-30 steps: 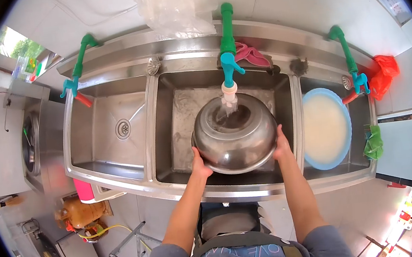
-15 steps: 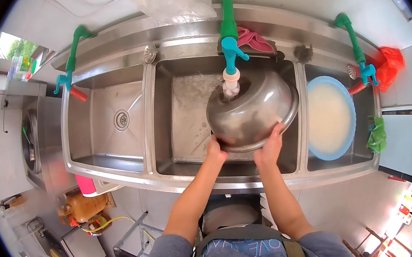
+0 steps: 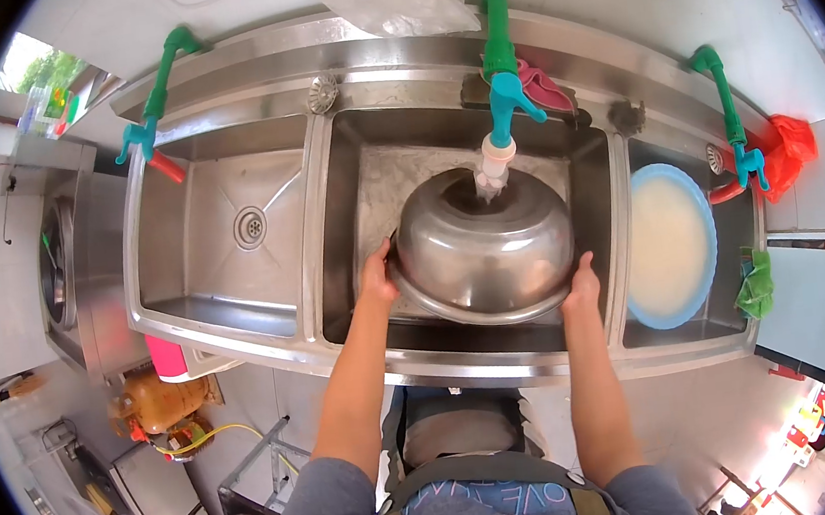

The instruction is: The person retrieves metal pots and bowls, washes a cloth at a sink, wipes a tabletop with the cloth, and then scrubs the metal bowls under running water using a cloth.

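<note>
A large stainless steel basin [image 3: 487,250] is held bottom up over the middle sink [image 3: 373,171], its rim towards me. My left hand [image 3: 377,276] grips the rim on the left side. On the right, my right hand [image 3: 582,287] has hold of the same rim, fingers partly hidden behind the steel. Right above the basin's upturned bottom hangs the spout of a blue and green tap [image 3: 507,102]. Whether water is flowing there is hard to make out.
To the left is another sink bay [image 3: 215,198] with a drain. In the right bay, a light blue tub [image 3: 670,240] holds cloudy whitish liquid. A green cloth [image 3: 755,284] hangs over the right edge; a pink cloth [image 3: 544,88] lies behind the tap. An orange gas cylinder [image 3: 161,400] stands lower left.
The basin has turned from a tilt to a more level, bottom-up position. My hands have moved apart to opposite sides of its rim. The view has shifted slightly.
</note>
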Tool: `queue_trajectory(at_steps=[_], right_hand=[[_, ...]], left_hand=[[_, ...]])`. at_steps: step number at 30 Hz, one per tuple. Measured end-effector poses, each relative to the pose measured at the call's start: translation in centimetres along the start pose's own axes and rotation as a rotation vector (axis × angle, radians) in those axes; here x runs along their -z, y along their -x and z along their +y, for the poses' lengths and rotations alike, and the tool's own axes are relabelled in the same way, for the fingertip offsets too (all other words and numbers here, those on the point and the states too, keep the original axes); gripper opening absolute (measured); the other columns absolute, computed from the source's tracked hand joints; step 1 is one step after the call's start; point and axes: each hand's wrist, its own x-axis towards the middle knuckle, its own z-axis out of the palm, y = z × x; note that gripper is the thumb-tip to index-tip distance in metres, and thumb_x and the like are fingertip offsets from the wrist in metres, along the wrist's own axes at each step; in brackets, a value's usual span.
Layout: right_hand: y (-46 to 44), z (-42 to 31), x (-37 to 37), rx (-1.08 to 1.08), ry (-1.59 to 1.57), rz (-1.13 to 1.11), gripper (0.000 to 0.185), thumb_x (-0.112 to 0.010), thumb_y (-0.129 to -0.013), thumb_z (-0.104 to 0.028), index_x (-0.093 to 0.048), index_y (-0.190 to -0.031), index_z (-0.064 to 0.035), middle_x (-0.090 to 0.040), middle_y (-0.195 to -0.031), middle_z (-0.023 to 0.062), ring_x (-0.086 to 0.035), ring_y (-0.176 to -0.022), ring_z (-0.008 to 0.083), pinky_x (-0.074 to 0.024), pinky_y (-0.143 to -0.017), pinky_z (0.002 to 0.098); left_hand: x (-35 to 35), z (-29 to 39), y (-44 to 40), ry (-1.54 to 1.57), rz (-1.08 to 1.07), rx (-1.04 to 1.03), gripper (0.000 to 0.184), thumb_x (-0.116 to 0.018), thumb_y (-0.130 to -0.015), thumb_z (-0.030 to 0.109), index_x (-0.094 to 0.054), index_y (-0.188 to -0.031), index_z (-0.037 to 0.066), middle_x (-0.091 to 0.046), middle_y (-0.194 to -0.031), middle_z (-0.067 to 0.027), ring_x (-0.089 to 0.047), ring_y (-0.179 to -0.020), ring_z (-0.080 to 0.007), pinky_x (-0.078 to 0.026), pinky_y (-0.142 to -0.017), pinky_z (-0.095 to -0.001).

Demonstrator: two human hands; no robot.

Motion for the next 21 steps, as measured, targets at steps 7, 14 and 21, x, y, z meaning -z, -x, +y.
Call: queue_trajectory(at_steps=[7,14,21], right_hand=[[7.1,9.1,3.4,-0.127,0.071,-0.504,0.043,-0.044,-0.089,-0.041,-0.049,-0.11,-0.0036,-0.056,-0.103,0.0077,-0.053,-0.094,0.0201,-0.0423,-0.082,0.0352],[1.0,-1.9,3.4,-0.297,-0.421,-0.658,0.074,-0.043,-0.082,-0.057,-0.032,-0.128,0.0005,-0.035,-0.132,0.0194,-0.036,-0.119,0.0334,-0.0281,-0.101,0.0473],[2.0,1.2,-0.2,0.288,-0.034,0.015,0.063,-0.041,-0.087,-0.05,-0.045,-0.118,0.0049,-0.046,-0.122,0.0118,-0.047,-0.107,0.0219,-0.0384,-0.09,0.0334]], left_hand=[[-5.9,-7.1,6.3,0.502,-0.038,0.42,0.064,-0.04,-0.082,0.057,-0.038,-0.124,0.009,-0.04,-0.128,-0.0085,-0.039,-0.116,-0.0293,-0.029,-0.097,-0.0501],[-3.0,1.1,1.3,0.062,0.244,0.333,0.047,-0.037,-0.091,0.042,-0.045,-0.118,0.005,-0.047,-0.122,-0.0093,-0.045,-0.109,-0.0251,-0.039,-0.091,-0.0423],[-5.3,-0.2,1.5,0.143,0.1,0.324,0.04,-0.041,-0.09,0.038,-0.049,-0.111,0.004,-0.051,-0.113,-0.0139,-0.05,-0.103,-0.0251,-0.042,-0.088,-0.0419]])
